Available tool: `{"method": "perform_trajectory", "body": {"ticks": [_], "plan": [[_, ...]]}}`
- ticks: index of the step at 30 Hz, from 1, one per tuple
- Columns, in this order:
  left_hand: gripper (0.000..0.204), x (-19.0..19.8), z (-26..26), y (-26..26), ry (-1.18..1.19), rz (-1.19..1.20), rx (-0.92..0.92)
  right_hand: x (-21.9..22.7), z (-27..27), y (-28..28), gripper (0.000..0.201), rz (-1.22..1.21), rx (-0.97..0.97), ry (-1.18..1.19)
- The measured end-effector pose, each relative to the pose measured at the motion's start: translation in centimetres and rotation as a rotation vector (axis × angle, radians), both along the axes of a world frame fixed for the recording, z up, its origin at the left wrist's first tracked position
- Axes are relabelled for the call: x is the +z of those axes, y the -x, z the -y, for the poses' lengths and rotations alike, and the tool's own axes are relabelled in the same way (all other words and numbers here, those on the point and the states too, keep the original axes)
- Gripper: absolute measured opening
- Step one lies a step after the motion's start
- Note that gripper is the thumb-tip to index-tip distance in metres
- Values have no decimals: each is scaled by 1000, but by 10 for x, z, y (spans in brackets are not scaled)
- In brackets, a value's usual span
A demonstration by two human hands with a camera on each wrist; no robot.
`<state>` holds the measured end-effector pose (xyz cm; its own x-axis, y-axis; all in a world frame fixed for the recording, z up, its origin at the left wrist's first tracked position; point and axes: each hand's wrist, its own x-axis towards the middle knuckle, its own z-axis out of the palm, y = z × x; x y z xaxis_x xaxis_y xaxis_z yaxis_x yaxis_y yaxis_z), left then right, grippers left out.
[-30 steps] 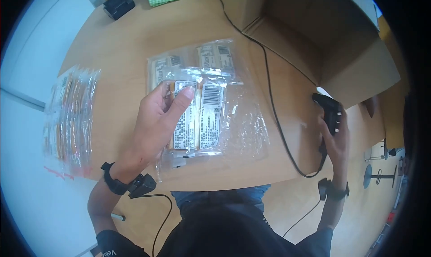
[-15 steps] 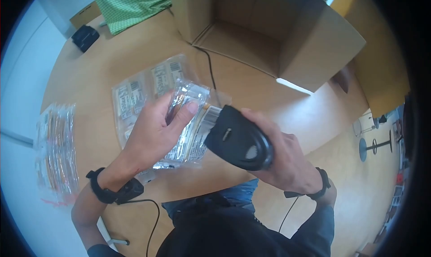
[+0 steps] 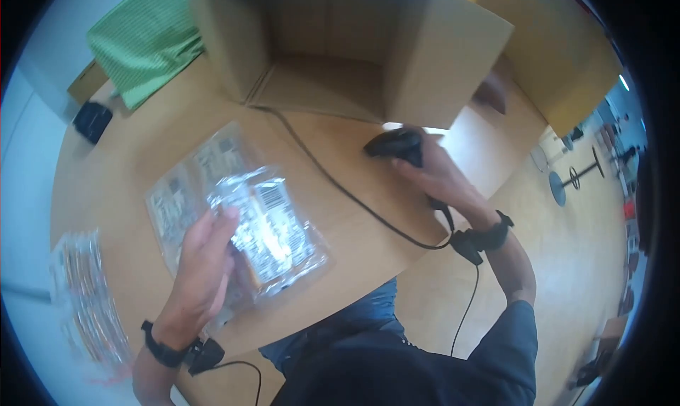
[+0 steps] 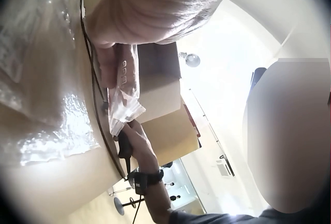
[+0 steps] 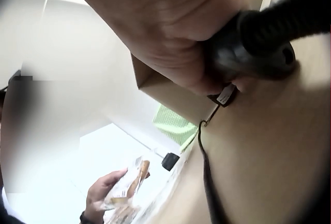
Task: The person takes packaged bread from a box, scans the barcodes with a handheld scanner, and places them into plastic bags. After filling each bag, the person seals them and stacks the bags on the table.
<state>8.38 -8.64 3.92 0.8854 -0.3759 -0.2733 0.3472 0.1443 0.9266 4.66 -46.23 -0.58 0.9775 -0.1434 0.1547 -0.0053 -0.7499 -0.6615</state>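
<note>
My left hand [image 3: 202, 264] grips a clear plastic packet [image 3: 273, 229] along its left side, thumb on top. White printed labels and a barcode face up, with glare across the print. Seen edge-on in the left wrist view, the packet [image 4: 128, 74] has a crinkled clear end. A black handheld barcode scanner [image 3: 397, 145] is in my right hand [image 3: 445, 173], close to the box's front edge and apart from the packet. The right wrist view shows the fingers wrapped round the scanner's handle [image 5: 232, 53]. Partly under the held packet lie flat bagged packets [image 3: 170, 204] with similar labels.
A cardboard box [image 3: 453, 66] stands at the back, its open side toward me. The scanner's black cable [image 3: 333, 186] crosses the table [image 3: 368, 264]. At the left is a row of bagged packets [image 3: 85, 300]. A green checked cloth [image 3: 145, 44] and a small black device [image 3: 92, 121] lie behind.
The right hand brought the scanner from the right side to over the held packet, then drew it back right toward the box. The left hand kept its grip. The head view has turned.
</note>
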Motion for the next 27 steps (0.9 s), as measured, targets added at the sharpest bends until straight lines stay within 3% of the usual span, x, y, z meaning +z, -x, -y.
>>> {"method": "perform_trajectory", "body": {"ticks": [1,3,4,6,9,11,13,14,15,17,20,23,25,27], "plan": [[31,-1,1,-2,-5,-17,40,5,-3,-1,74,-46,-29,-32],[34,-5,-2,-5,12,-7,-53,22,-28,16,84,107,-184,381],[34,-4,-1,-3,11,-14,-25,23,-39,25,95,362,-170,578],[35,0,12,-1,75,-13,-32,43,-75,47,98,402,300,544],[37,3,29,11,115,-4,-124,43,-119,60,89,286,503,472],[40,8,25,21,137,-59,-132,30,-116,48,73,372,613,404],[41,6,3,18,-288,576,-412,38,-101,61,53,490,453,122],[36,11,-6,16,-550,909,-448,34,-87,75,48,472,348,80],[36,6,-13,19,-561,886,-418,34,-80,84,46,482,331,109],[26,-14,-22,23,-903,1149,-433,35,-66,101,43,502,296,166],[16,-41,-27,23,-786,1109,-428,42,-72,122,40,502,564,265],[11,-40,-28,22,-762,1086,-398,54,-99,130,35,512,827,336],[10,-29,-30,25,-749,1092,-369,54,-122,122,33,526,914,361],[9,-18,-30,25,-731,1104,-341,43,-139,109,32,603,889,542]]}}
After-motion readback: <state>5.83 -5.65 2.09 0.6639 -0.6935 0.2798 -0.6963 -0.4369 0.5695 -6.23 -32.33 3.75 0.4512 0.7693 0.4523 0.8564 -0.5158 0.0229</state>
